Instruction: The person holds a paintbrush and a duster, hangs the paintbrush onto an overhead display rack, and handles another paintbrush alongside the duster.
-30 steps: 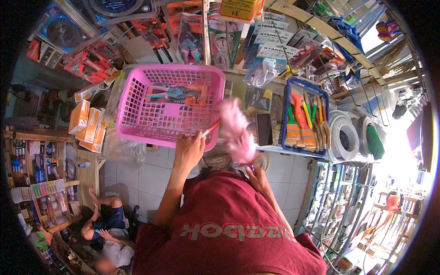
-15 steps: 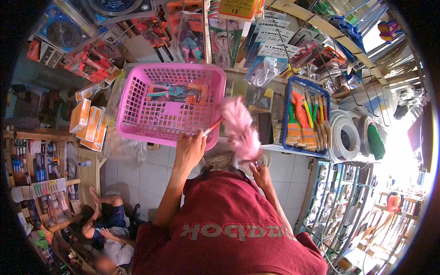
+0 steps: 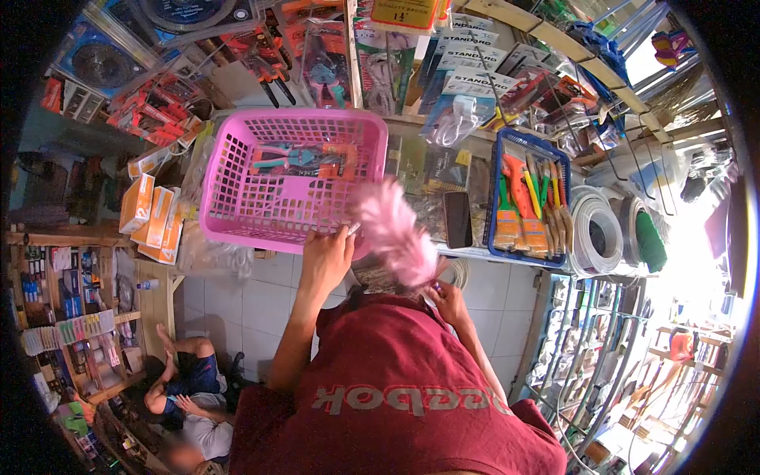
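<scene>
My left hand [image 3: 326, 263] is at the near right corner of the pink plastic basket [image 3: 215, 178]. Its fingers are closed on a slim rod with a pale end [image 3: 353, 228]; the duster covers most of the rod. Inside the basket lie turquoise-handled pliers [image 3: 279, 158] on orange packaging. My right hand [image 3: 448, 302], low and close to my shirt, grips the handle end of a pink fluffy duster [image 3: 400, 237]. The duster's head is blurred, slants up and left, and overlaps the basket's near right corner.
A black phone [image 3: 457, 220] lies on the glass counter beside a blue basket [image 3: 492, 226] of paintbrushes. Coiled white hose [image 3: 590, 233] stands at the right. Orange boxes [image 3: 158, 218] are stacked at the left. Packaged tools hang above. A person [image 3: 198, 396] sits at the lower left.
The duster's head has swung left toward the basket, uncovering the phone. My right hand has shifted slightly left. The reddish rod in my left hand, visible before, is now mostly covered.
</scene>
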`<state>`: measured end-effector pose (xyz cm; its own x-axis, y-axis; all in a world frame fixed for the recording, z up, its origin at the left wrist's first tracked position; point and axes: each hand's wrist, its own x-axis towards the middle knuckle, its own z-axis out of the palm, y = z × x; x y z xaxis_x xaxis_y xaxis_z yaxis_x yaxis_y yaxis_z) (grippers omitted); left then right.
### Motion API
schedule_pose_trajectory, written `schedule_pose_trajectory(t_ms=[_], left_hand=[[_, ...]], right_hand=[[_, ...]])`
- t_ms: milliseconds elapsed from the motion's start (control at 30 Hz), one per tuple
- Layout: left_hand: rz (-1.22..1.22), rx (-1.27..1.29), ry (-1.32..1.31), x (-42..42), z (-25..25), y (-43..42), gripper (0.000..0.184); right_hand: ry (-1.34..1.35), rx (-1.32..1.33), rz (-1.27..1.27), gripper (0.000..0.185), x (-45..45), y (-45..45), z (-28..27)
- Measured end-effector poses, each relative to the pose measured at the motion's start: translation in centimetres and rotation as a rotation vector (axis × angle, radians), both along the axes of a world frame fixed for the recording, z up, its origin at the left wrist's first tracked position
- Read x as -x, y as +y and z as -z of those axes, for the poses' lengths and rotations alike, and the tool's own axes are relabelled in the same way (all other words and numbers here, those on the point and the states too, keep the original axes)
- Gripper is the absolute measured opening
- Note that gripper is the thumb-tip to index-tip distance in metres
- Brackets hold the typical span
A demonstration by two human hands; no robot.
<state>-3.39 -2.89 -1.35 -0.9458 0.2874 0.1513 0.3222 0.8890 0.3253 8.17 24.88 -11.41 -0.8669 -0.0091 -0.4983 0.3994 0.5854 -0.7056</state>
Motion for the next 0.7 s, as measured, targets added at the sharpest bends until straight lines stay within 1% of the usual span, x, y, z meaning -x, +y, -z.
schedule_pose_trajectory(t_ms=[33,133,167,200,267,300,400,433,500,533,567,667,700], left_hand=[[0.0,-0.01,-0.025,0.0,0.1,-0.1,0.016],[0.021,-0.009,-0.066,0.3,1.1,-0.9,0.016],[0.043,0.009,-0.06,0.3,2.0,-1.6,0.016],[0.064,0.025,-0.055,0.5,1.3,-1.5,0.016],[0.0,-0.067,-0.223,0.7,-0.1,-0.8,0.02],[-0.036,-0.111,-0.309,0.7,-1.0,-0.5,0.022],[0.007,-0.101,-0.13,0.5,0.0,-0.6,0.021],[0.013,-0.077,-0.134,0.5,0.4,-0.7,0.02],[0.021,-0.033,-0.146,0.4,0.7,-1.0,0.019],[0.005,-0.065,-0.129,0.4,0.5,-0.8,0.018],[-0.012,-0.097,-0.114,0.3,0.2,-0.4,0.017],[-0.047,-0.117,-0.123,0.3,-0.1,0.1,0.016],[-0.053,-0.113,-0.135,0.4,-0.1,0.1,0.017]], right_hand=[[0.02,0.041,0.078,0.043,0.4,-0.2,-1.0],[0.034,0.095,0.0,0.042,0.0,0.0,-0.6],[0.045,0.068,0.005,0.042,0.2,0.0,-0.4],[0.054,0.038,0.01,0.041,0.3,0.1,-0.2],[0.068,-0.02,0.014,0.041,0.4,0.1,0.1],[0.099,0.069,0.133,0.042,0.8,-0.3,-0.7],[0.026,0.084,0.11,0.04,0.8,0.0,-0.6],[0.05,0.065,0.036,0.04,0.8,0.0,-1.5],[0.082,0.018,-0.001,0.04,0.9,0.3,-1.2],[0.095,-0.005,-0.021,0.041,0.8,0.4,-1.1],[0.173,-0.021,0.006,0.039,1.1,0.4,-1.0],[0.064,0.062,0.088,0.036,1.5,-0.4,-2.9],[0.125,0.013,-0.012,0.034,0.7,0.2,-0.6]])
